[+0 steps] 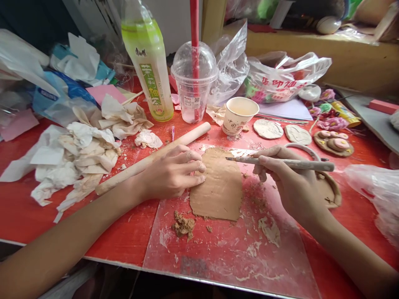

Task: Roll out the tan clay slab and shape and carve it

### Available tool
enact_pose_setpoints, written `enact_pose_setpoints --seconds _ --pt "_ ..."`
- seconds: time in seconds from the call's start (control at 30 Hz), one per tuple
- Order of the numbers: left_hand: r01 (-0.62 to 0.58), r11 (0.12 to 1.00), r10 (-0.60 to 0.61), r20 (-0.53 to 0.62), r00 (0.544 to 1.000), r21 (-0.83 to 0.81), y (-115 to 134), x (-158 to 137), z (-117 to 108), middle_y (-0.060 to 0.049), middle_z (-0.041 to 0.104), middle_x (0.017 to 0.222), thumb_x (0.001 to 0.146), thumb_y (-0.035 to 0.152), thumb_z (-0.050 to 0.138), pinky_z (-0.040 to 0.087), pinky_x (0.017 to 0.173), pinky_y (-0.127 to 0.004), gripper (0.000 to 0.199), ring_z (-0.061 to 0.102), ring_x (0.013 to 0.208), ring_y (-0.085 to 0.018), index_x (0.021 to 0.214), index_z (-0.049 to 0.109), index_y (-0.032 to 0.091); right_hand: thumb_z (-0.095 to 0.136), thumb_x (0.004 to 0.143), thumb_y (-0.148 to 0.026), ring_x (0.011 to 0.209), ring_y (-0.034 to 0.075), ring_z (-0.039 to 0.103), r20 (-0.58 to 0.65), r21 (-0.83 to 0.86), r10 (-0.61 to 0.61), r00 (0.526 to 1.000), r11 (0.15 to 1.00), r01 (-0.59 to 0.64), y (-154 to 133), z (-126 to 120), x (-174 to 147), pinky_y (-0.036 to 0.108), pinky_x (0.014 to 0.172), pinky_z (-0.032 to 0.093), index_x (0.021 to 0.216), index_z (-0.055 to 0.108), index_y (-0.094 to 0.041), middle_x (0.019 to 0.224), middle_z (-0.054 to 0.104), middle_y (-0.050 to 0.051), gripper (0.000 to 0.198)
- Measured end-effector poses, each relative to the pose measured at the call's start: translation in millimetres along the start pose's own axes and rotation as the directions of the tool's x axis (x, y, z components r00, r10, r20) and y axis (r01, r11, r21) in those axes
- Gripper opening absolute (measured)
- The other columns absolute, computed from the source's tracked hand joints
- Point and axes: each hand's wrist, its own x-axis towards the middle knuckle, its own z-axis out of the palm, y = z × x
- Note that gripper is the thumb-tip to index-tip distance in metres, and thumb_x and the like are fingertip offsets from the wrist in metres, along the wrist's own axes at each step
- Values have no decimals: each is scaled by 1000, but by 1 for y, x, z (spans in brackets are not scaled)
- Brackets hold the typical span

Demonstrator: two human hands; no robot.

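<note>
A flat slab of brown clay (218,191) with uneven edges lies on a transparent sheet (224,257). My left hand (171,172) rests palm down at the slab's left edge, its fingers stretched out with the tips on the clay. A wooden rolling pin (199,133) lies slanted behind that hand and partly under it. Between the thumb and fingers of my right hand (289,182) is a clay knife (289,163) with a grey handle. Its thin blade points left over the slab's upper right part; whether it touches cannot be made out. Crumbled clay (183,225) sits below the slab.
Crumpled tissues (77,158) are heaped at left. Behind stand a drink bottle (149,70), a domed plastic cup (190,91) with a red straw and a paper cup (238,116). Clay discs (268,129), a decorated clay piece (333,143) and a rimmed clay piece (327,191) lie at right.
</note>
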Motion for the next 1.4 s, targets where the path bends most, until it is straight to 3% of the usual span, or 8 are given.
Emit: enact_pose_setpoints --seconds 0.2,0.4,0.6,0.8,1.03,1.23,1.3,1.4 --pt "7 996 -8 -17 1000 -84 3 2 -2 3 64 85 84 10 49 41 83 -32 18 54 92 -14 78 61 22 57 82 -24 55 10 48 7 25 -10 1000 1000 10 -1 1 0 25 52 38 70 61 -21 61 55 -2 13" --pt "173 985 -173 2 985 8 2 -1 8 -1 63 98 85 8 43 41 84 -35 30 52 97 -16 104 60 23 57 82 -26 55 10 48 11 1 -19 1000 1000 19 -2 1 -1 25 50 39 73 61 -21 61 55 -2 11" --pt "97 995 -97 70 993 10 -1 -2 7 -1 64 95 87 12 44 42 85 -36 25 52 98 -17 102 61 23 56 82 -26 56 9 50 22 -70 -40 999 997 42 -6 2 -3 24 51 42 74 61 -20 64 56 -2 11" --pt "39 998 -39 9 999 -46 2 -1 1 2 64 90 84 11 45 43 85 -33 22 54 94 -14 89 63 24 56 82 -25 55 9 50 5 -85 -68 998 994 68 -6 1 -1 24 50 42 74 61 -20 63 56 -1 11" --pt "117 993 -116 71 991 -16 3 0 6 -1 64 97 87 11 41 40 88 -37 28 52 96 -16 105 60 23 56 82 -25 55 10 50 -12 -102 -45 999 994 43 -5 -1 0 25 51 42 73 60 -20 63 56 -1 11" --pt "10 991 -9 11 1000 -131 5 1 0 1 64 83 82 9 43 42 81 -33 25 53 88 -15 82 64 22 58 81 -27 55 10 50 7 -76 -64 998 995 64 -4 0 -1 26 51 43 74 61 -21 64 55 -1 10" --pt "43 992 -44 -6 999 -123 7 2 1 1 63 80 82 8 41 43 79 -31 26 52 85 -14 81 64 22 58 80 -28 55 11 50 5 -83 -67 998 994 68 -4 0 -1 26 50 43 74 62 -22 64 55 -1 10" --pt "160 987 -160 10 987 -20 5 0 8 -1 63 86 85 8 40 42 80 -34 30 51 87 -15 100 61 22 58 81 -30 55 11 51 8 -108 -63 998 992 64 -4 -1 -1 27 49 43 74 61 -22 64 55 0 11"
